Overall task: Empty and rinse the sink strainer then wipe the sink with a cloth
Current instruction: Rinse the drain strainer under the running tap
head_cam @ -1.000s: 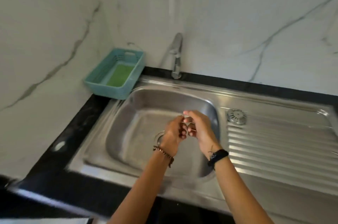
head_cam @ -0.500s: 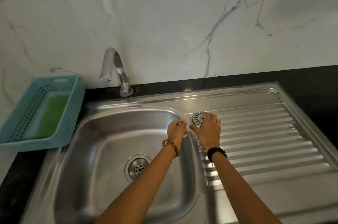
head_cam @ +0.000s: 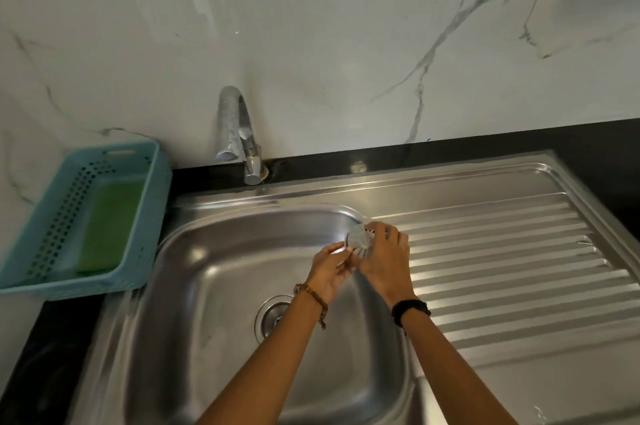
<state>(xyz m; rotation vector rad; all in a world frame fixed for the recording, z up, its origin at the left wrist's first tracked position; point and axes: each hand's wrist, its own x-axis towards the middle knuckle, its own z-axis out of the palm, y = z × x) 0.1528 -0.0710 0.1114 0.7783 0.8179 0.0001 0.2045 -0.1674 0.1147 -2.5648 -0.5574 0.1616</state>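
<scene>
The sink strainer (head_cam: pixel 360 241), a small round slotted metal piece, is held tilted just above the right rim of the steel sink basin (head_cam: pixel 207 286). My right hand (head_cam: pixel 386 261) grips it from the right. My left hand (head_cam: pixel 330 270) meets it from below, with fingertips pinched at its lower edge. The open drain (head_cam: pixel 272 317) shows in the basin floor beneath my left wrist. A green cloth or sponge (head_cam: pixel 110 223) lies in a teal basket (head_cam: pixel 154 202) to the left of the sink.
The tap (head_cam: pixel 235 133) stands behind the basin with no water running. A ribbed steel drainboard (head_cam: pixel 502 268) stretches to the right. A black counter (head_cam: pixel 52 372) borders the sink, and a marble wall rises behind it.
The strainer lay on the drainboard's near-left corner half a second ago. My right hand has lifted it towards the basin, and my left hand has joined it. The view has shifted slightly.
</scene>
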